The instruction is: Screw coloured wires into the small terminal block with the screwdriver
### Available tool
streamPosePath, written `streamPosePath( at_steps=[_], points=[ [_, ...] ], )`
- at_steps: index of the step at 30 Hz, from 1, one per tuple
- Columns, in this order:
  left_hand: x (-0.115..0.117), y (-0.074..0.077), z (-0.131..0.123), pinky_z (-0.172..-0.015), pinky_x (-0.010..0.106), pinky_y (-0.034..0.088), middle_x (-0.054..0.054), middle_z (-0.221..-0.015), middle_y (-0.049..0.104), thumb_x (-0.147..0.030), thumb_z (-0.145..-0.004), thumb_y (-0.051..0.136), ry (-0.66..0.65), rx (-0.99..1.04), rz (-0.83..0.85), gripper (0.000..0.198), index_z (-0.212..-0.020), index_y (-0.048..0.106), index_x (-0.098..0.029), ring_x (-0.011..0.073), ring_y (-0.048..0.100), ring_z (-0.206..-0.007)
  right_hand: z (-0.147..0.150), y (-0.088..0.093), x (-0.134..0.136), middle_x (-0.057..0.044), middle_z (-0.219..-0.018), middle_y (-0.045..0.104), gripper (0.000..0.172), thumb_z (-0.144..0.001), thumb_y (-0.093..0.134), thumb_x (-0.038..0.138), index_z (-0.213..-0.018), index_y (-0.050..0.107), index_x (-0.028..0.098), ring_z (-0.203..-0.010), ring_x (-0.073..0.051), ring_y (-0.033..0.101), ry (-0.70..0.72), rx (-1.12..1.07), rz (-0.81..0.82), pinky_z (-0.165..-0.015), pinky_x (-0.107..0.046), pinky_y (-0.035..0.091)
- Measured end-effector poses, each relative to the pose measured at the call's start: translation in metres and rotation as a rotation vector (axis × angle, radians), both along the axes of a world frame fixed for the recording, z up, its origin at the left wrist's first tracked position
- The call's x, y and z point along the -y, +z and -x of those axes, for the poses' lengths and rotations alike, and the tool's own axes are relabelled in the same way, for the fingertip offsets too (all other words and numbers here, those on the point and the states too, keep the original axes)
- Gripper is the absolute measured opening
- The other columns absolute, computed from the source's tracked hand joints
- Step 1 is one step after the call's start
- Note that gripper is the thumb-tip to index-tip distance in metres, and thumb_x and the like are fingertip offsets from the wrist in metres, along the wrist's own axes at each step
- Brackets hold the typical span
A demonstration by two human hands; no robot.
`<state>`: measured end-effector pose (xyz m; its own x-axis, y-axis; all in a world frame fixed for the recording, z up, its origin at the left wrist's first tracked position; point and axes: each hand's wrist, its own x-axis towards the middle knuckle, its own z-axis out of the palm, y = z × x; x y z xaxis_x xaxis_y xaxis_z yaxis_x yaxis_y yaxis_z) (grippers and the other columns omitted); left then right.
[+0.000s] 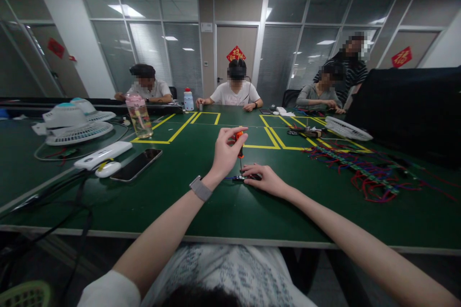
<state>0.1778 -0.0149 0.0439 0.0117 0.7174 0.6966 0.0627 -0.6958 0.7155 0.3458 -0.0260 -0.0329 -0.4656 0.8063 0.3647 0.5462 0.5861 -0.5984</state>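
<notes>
the orange-and-black screwdriver [241, 153] stands nearly upright over the green table [216, 216], its shaft running down to a small dark part [238, 179] that lies flat right under it. the left hand [226, 153] is curled about the handle, thumb across the near side and forefinger over the top, so it seems to pinch the tool, though how firmly i cannot tell. the right hand [268, 180] rests low on the table just to the right of the shaft, its thumb and forefinger at the edge of the part; whether they squeeze it or merely press it down, i cannot tell. a thin blue wire [228, 178] shows to the left of the shaft's foot. the step in hand looks like turning a screw in that part, but the tip is too small to make out. the next move, as i judge it, calls for a steady twist with the shaft square to the part, while the right fingers stop it from spinning. well to the left of the screwdriver lie a phone [137, 165] and a white mouse [108, 169]; well to its right, a row of wired circuit boards [370, 172]; beyond it, across the table, sits a co-worker [236, 91].
</notes>
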Motion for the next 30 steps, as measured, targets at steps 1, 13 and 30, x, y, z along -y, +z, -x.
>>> streamPosePath(
  at_steps=[1, 13, 30],
  points=[
    [0.000, 0.000, 0.000, -0.074, 0.023, 0.051, 0.007, -0.104, 0.055, -0.029, -0.083, 0.059, 0.028, -0.011, -0.003, 0.023, -0.102, 0.070, -0.021, 0.0144, 0.059, -0.091, 0.000, 0.000, 0.000, -0.010, -0.114, 0.068, 0.025, -0.077, 0.066, 0.035, -0.097, 0.073, 0.021, -0.115, -0.027, 0.057, 0.000, 0.002, -0.003, -0.109, -0.051, 0.028],
    [-0.002, -0.001, 0.000, -0.075, 0.025, 0.052, 0.007, -0.101, 0.058, -0.027, -0.079, 0.064, -0.017, -0.028, -0.011, 0.024, -0.100, 0.070, -0.020, 0.0160, 0.061, -0.091, -0.002, -0.003, -0.002, -0.008, -0.113, 0.068, 0.023, -0.077, 0.066, 0.035, -0.097, 0.073, 0.024, -0.113, -0.027, 0.058, 0.002, 0.001, -0.014, -0.109, -0.053, 0.026],
    [0.008, 0.007, 0.003, -0.072, 0.025, 0.052, 0.007, -0.095, 0.065, -0.030, -0.089, 0.049, -0.208, -0.031, -0.013, 0.024, -0.098, 0.067, -0.016, 0.0146, 0.065, -0.084, -0.001, 0.001, 0.001, -0.009, -0.114, 0.068, 0.026, -0.079, 0.065, 0.037, -0.098, 0.073, 0.022, -0.113, -0.027, 0.059, 0.017, 0.019, -0.021, -0.107, -0.050, 0.033]
  ],
)
